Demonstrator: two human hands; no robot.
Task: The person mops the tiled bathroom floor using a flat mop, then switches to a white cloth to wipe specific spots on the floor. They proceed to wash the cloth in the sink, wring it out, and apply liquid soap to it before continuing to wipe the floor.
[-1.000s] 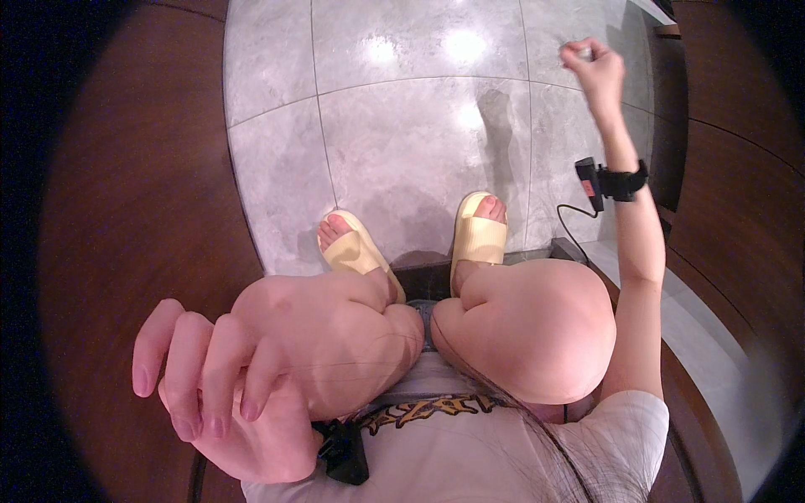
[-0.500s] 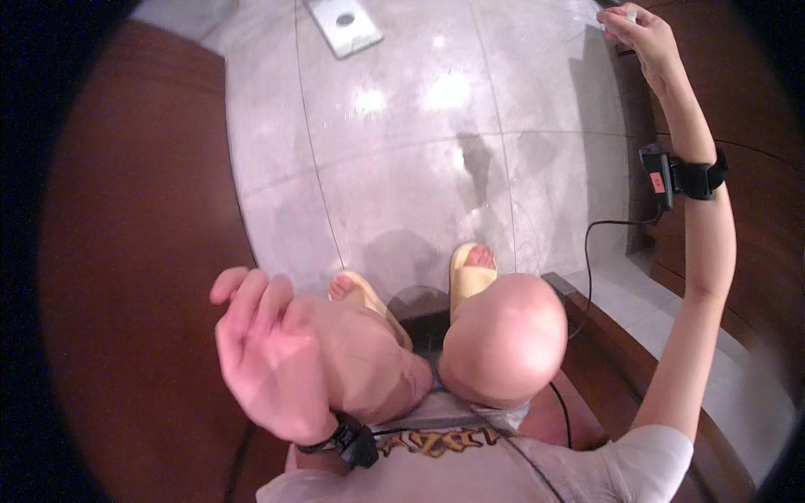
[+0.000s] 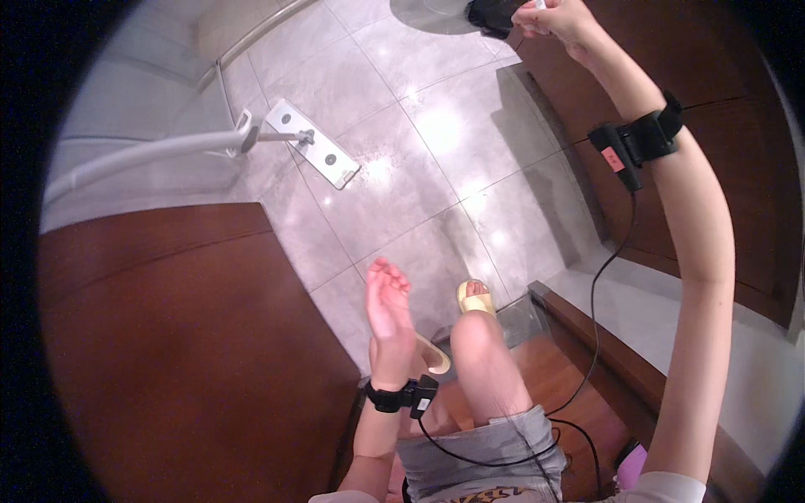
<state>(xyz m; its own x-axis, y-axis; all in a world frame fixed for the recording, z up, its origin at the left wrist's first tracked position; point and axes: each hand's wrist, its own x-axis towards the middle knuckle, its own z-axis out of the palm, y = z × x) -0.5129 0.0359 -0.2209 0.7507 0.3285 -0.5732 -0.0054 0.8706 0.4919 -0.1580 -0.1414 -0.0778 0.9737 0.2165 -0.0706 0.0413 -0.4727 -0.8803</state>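
Observation:
My right arm reaches far out to the upper right. The fingers of my right hand (image 3: 555, 23) are closed on a small white thing (image 3: 539, 5), mostly hidden by them, so its kind cannot be made out. Right beside that hand is a black object (image 3: 493, 18), cut off by the top edge. My left hand (image 3: 388, 300) is raised in front of my left knee, palm up, with loosely bent fingers and nothing in it. Each wrist wears a black strap with a small cabled box.
A flat mop (image 3: 339, 174) with a long pale handle (image 3: 159, 151) rests on the grey tiled floor (image 3: 394, 201). Dark brown wooden panels (image 3: 184, 352) stand at left and right. A grey rounded surface (image 3: 432, 15) shows at the top. Black cables (image 3: 594, 335) hang beside my right arm.
The view has turned, bringing in the mop's handle and the black object. My left hand has moved right and forward from beside my left knee. My right hand still grips the small white thing.

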